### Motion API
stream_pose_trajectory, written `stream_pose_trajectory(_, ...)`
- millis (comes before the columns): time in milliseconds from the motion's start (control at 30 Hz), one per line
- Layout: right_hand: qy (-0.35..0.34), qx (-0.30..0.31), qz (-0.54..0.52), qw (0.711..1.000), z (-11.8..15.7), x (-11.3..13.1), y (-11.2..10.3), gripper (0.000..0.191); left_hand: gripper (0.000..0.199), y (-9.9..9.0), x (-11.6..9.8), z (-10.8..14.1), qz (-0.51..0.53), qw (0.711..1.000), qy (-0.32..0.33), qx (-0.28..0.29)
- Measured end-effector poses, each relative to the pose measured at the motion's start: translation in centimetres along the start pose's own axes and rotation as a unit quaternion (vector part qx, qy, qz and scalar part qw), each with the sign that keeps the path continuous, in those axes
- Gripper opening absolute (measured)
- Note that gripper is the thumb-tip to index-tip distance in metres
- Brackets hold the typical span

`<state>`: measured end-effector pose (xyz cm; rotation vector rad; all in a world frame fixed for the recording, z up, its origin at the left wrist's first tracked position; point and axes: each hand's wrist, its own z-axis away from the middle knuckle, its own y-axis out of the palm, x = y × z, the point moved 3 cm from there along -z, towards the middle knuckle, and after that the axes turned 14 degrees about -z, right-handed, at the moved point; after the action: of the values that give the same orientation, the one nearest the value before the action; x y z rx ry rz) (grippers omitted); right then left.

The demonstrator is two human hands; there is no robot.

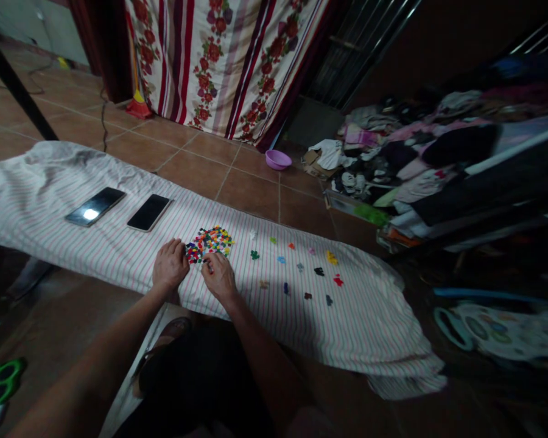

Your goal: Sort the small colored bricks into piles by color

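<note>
A pile of tiny multicoloured plastic pieces [214, 237] lies on a striped cloth [237, 322]. At its left edge rests my left hand [170, 265], open, with the fingers loosely bent against the pieces. My right hand [220, 277] is at the near right edge, its thumb and fingertips pinched together; what they hold is too small to make out. Small groups sorted by colour lie to the right, among them green [254, 255], yellow [332, 257], black [318, 271], red [338, 280], light blue [281, 260] and dark blue [285, 288].
Two phones, one with a light reflection [105, 204] and one dark [150, 213], lie left of the pile. Beyond the cloth, a purple basin [278, 160] stands on the tiled floor before a flowered curtain [210, 67]. Heaped clothes [406, 146] fill the right side.
</note>
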<state>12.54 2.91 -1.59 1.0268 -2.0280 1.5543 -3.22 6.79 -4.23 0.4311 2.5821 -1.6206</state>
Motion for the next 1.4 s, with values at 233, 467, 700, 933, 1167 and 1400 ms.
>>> stream_pose_trajectory(233,0.013,-0.021,0.002,1.0,1.0,-0.9,-1.6,0.023,0.033,-0.2,0.0,0.0,0.001,1.0,0.007,0.007)
stream_pose_trajectory(467,0.044,-0.06,-0.032,0.997,2.2,-2.3,-3.5,0.026,0.034,-0.3,-0.1,0.0,-0.026,1.0,0.017,0.002)
stream_pose_trajectory(700,0.072,-0.139,-0.042,0.987,4.1,-5.2,-7.1,0.028,0.035,-0.4,0.0,0.0,-0.041,0.999,0.021,0.005)
stream_pose_trajectory(933,0.125,-0.221,-0.055,0.966,6.2,-8.6,-10.6,0.027,0.036,-0.6,-0.1,-0.1,-0.038,0.999,0.018,0.003)
stream_pose_trajectory(1167,0.151,-0.269,-0.041,0.95,8.1,-10.7,-12.9,0.027,0.036,-0.7,-0.2,-0.1,-0.026,0.999,0.024,0.004)
stream_pose_trajectory(1400,0.148,-0.311,-0.035,0.938,9.3,-12.5,-14.9,0.028,0.033,-0.4,0.0,-0.1,-0.013,1.0,0.019,-0.002)
